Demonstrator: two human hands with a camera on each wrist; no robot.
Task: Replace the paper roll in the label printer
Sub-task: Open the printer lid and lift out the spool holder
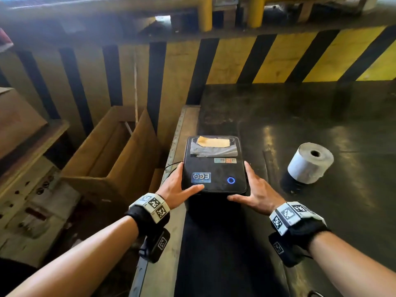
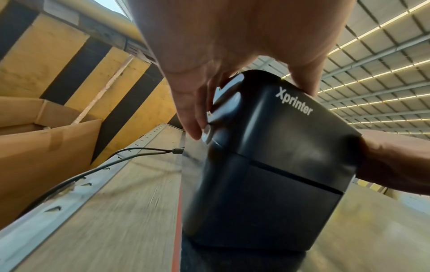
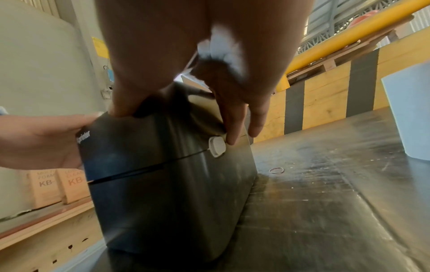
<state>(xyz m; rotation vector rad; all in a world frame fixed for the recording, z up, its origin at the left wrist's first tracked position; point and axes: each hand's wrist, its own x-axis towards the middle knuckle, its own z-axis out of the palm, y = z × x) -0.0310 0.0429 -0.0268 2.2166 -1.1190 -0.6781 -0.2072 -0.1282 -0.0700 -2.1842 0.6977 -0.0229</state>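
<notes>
The black label printer (image 1: 215, 168) stands on the dark table with its lid down and a blue ring light (image 1: 231, 180) glowing. White paper shows through its top window. My left hand (image 1: 182, 183) holds its left side, thumb on top. In the left wrist view its fingertips (image 2: 197, 132) touch a white side latch (image 2: 207, 134). My right hand (image 1: 250, 183) holds the right side, and its fingers (image 3: 230, 128) rest by the other white latch (image 3: 216, 146). A white paper roll (image 1: 309, 162) lies tilted on the table to the right, apart from both hands.
An open cardboard box (image 1: 111, 151) sits below the table's metal left edge (image 1: 180, 129). A yellow-and-black striped barrier (image 1: 278, 58) closes off the back. A thin cable (image 2: 93, 169) runs off the printer's left side. A rubber band (image 3: 276, 170) lies on the table.
</notes>
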